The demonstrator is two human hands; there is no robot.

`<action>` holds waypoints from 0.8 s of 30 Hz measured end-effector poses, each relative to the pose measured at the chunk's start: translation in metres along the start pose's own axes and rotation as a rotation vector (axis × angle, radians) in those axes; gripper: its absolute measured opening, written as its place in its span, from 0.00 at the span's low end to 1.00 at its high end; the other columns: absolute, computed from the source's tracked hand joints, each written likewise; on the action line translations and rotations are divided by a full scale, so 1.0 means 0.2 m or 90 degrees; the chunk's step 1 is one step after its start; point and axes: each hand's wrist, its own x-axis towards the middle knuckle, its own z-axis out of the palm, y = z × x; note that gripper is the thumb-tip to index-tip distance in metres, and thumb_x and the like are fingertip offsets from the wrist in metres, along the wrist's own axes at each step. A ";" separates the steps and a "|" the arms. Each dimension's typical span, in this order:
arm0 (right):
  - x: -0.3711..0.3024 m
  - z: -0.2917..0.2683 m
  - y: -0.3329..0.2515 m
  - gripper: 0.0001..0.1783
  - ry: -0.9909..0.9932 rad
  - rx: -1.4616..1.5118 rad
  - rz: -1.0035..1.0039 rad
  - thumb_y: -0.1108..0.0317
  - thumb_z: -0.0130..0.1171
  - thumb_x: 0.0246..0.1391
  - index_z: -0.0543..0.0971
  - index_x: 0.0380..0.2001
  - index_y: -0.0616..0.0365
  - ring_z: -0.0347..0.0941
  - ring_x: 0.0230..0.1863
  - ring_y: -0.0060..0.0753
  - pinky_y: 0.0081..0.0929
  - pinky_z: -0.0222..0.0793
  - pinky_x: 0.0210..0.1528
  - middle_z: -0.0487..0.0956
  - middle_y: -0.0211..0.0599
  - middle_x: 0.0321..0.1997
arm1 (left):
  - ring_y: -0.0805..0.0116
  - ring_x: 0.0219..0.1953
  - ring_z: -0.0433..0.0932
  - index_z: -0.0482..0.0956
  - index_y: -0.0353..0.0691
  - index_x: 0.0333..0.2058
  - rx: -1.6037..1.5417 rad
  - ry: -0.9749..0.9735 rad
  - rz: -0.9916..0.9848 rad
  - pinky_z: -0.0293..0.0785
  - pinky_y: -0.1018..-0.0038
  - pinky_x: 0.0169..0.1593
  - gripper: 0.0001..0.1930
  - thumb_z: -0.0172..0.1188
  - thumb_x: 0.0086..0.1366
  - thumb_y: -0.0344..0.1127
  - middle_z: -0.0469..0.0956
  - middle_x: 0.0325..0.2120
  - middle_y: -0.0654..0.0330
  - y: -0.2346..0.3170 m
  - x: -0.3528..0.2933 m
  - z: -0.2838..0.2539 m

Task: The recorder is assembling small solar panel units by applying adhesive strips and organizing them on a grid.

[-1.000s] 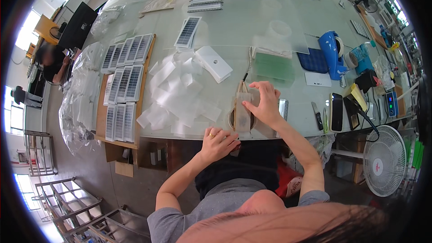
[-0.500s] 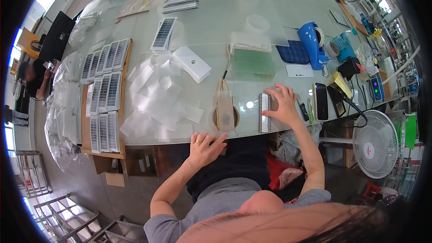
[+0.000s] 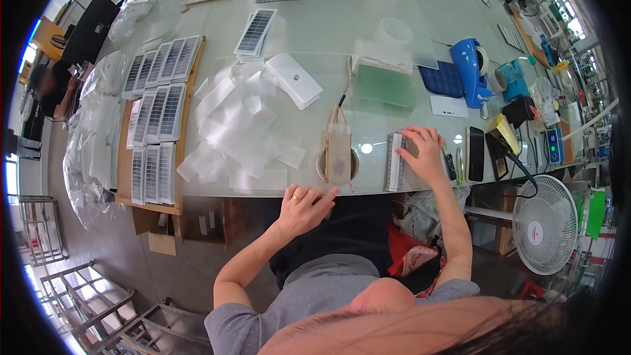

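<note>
My right hand [image 3: 424,152] is at the upper right of a narrow grey-and-white strip [image 3: 394,164] near the table's front edge. Its thumb and fingertips curl against the strip's upper end and right side. My left hand [image 3: 305,207] hovers at the front edge with fingers bent and apart, holding nothing. Between the hands, a flat tan block [image 3: 338,156] with a looped handle and a dark cord rests over a round base. Thin translucent sheets [image 3: 240,138] lie in a loose heap to the left. A white stack [image 3: 294,81] is beyond them.
Panels with dark striped faces [image 3: 154,118] fill a wooden tray [image 3: 195,69] on the left. A green slab [image 3: 384,89] lies ahead. A blue tape dispenser [image 3: 470,72], a black phone-like slab [image 3: 474,154] and a white fan [image 3: 542,223] are on the right.
My right hand has closed in on the strip's upper end, its fingers more curled. The strip looks wider and slightly turned. The whole view has shifted a little; my left hand stays at the edge.
</note>
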 end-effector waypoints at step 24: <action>0.31 0.26 -0.48 0.16 -0.169 0.714 0.216 0.73 0.63 0.58 0.71 0.48 0.58 0.62 0.25 0.09 0.14 0.59 0.28 0.78 0.26 0.27 | 0.70 0.40 0.67 0.80 0.53 0.52 0.050 -0.015 0.027 0.65 0.69 0.45 0.25 0.69 0.52 0.39 0.70 0.35 0.70 0.00 0.00 -0.03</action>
